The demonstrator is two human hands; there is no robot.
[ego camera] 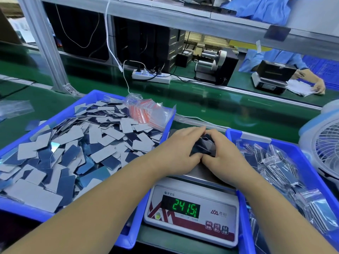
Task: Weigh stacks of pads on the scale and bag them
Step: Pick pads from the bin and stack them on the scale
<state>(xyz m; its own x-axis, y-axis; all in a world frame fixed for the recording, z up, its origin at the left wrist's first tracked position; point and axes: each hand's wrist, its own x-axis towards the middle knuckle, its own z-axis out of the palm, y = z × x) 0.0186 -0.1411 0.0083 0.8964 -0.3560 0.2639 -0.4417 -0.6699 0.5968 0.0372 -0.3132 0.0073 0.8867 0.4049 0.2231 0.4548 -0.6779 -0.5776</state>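
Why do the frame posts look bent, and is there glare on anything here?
Head view: the wide-angle lens bows the aluminium post and shelf rail near the edges; overhead light glares off the shiny green conveyor belt and some loose pads in the left blue bin; the scale display glows sharp and legible, the background worker looks softer.

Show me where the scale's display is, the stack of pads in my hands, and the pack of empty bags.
scale display point(180, 208): head view, on the green digits.
stack of pads point(203, 146): head view, on its dark top face.
pack of empty bags point(146, 111): head view, on the red-striped middle.
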